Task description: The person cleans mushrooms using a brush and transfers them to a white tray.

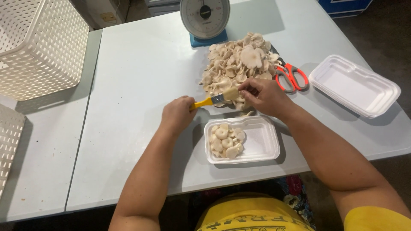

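Nearby, mushroom heap [237,66], scissors [292,77], scale [204,18], foam trays [354,84].

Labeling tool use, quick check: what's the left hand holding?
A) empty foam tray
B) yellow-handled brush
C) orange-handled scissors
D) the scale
B: the left hand grips the yellow-handled brush, bristles at the mushroom in the right hand; the scissors lie untouched beside the mushroom pile.

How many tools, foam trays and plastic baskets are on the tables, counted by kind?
Yellow-handled brush, held by the left hand: 1
Orange-handled scissors: 1
Round dial weighing scale: 1
White foam tray with mushrooms: 1
Stack of empty white foam trays: 1 stack, number of trays cannot be told
White perforated plastic baskets: 2
Total: 7
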